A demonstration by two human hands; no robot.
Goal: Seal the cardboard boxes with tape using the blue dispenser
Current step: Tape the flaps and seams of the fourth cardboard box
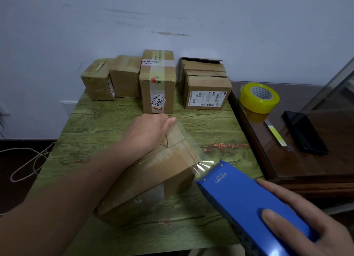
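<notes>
Yellow tape roll [259, 97] & black phone [304, 132] on glass-topped side table [325, 165]; cord [13, 176] on floor, left.

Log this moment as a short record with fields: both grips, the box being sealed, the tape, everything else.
left grip: presses flat on near box
right grip: holds blue dispenser
tape: clear strip stretched from box top to dispenser
back row: boxes lined along the wall
side table: yellow tape roll, black phone
</notes>
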